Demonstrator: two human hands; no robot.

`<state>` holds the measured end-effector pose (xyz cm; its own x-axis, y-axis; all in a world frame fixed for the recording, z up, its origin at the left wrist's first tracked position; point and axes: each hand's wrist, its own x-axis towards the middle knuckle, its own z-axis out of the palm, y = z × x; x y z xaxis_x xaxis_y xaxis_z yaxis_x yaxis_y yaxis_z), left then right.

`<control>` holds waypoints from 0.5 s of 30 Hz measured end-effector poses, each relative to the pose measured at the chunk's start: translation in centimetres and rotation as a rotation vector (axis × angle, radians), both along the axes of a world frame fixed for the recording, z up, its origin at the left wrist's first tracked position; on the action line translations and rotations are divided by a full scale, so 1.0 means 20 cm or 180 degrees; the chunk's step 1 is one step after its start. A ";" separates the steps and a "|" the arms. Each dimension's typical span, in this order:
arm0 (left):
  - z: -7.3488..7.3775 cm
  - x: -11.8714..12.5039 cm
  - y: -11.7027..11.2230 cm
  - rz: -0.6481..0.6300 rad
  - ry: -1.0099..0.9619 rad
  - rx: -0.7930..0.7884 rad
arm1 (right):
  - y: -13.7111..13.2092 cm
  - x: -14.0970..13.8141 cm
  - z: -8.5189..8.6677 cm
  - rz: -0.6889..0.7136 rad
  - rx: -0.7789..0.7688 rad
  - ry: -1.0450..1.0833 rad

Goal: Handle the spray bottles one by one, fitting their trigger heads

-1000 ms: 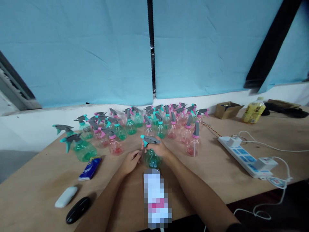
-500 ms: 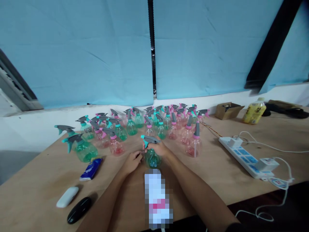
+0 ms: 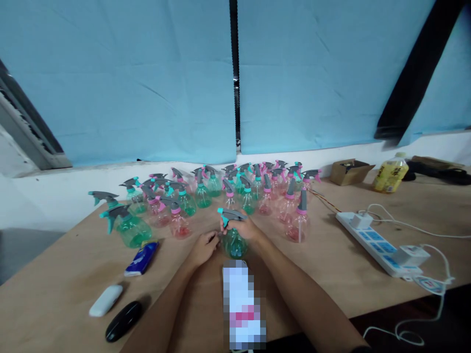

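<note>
My right hand (image 3: pixel 245 226) is wrapped round the neck of a green spray bottle (image 3: pixel 235 246) with a grey and teal trigger head. The bottle stands upright on the table, its nozzle pointing left. Just left of it, my left hand (image 3: pixel 204 247) lies low at the table with fingers curled together; whether they hold anything is hidden. Directly in front of the bottle lies a phone-like slab with a blurred screen (image 3: pixel 241 294). Behind both hands stand several spray bottles, among them a pink one (image 3: pixel 180 225) and a green one (image 3: pixel 135 231).
On the left of the table (image 3: pixel 66 299) lie a blue packet (image 3: pixel 142 258), a white case (image 3: pixel 106 300) and a black case (image 3: pixel 124 321). At right are a power strip (image 3: pixel 371 243) with white cables, a cardboard box (image 3: pixel 351 171) and a yellow-labelled bottle (image 3: pixel 390 174).
The whole view has shifted slightly, so everything sits a little further right and lower. My right hand keeps its hold on the green spray bottle; my left hand stays beside it.
</note>
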<state>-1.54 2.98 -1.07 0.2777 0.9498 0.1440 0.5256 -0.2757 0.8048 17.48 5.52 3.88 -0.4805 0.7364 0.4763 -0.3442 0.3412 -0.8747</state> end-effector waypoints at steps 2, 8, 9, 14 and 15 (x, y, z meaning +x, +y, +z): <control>0.01 0.00 0.00 0.0014 -0.0001 -0.0001 | 0.00 0.00 0.01 -0.0002 0.0005 0.0017; 0.04 0.02 -0.02 0.0006 0.0011 -0.0037 | 0.01 0.00 0.00 -0.0080 -0.0023 0.0039; 0.04 0.02 -0.02 0.0005 0.0007 -0.0046 | 0.02 0.00 -0.01 -0.0074 -0.0034 0.0054; 0.04 0.02 -0.03 0.0022 0.0041 -0.0004 | 0.02 -0.01 -0.02 -0.0101 0.0029 0.0051; 0.04 0.02 -0.03 0.0022 0.0068 0.0014 | 0.02 -0.02 -0.02 -0.0125 0.0031 0.0036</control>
<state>-1.18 2.42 -0.28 0.2741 0.9511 0.1422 0.5446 -0.2754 0.7922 17.16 5.82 3.51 -0.4457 0.7499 0.4888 -0.3402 0.3631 -0.8674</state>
